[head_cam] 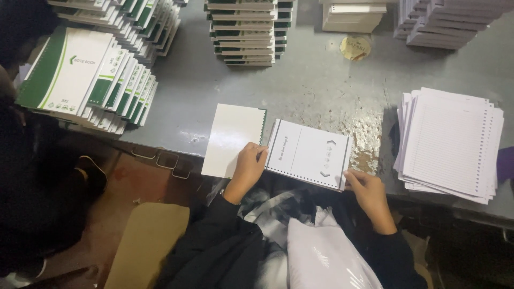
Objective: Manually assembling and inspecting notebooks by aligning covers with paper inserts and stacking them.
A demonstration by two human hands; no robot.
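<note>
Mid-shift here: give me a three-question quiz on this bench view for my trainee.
1. True or false: the left hand rests where the blank card meets the punched sheet.
2. Which hand grips the punched sheet's near corner? A. left B. right
3. Fill in: the lined pages lie to the sheet's ____.

Key: 1 true; 2 B, the right hand; 3 right.
</note>
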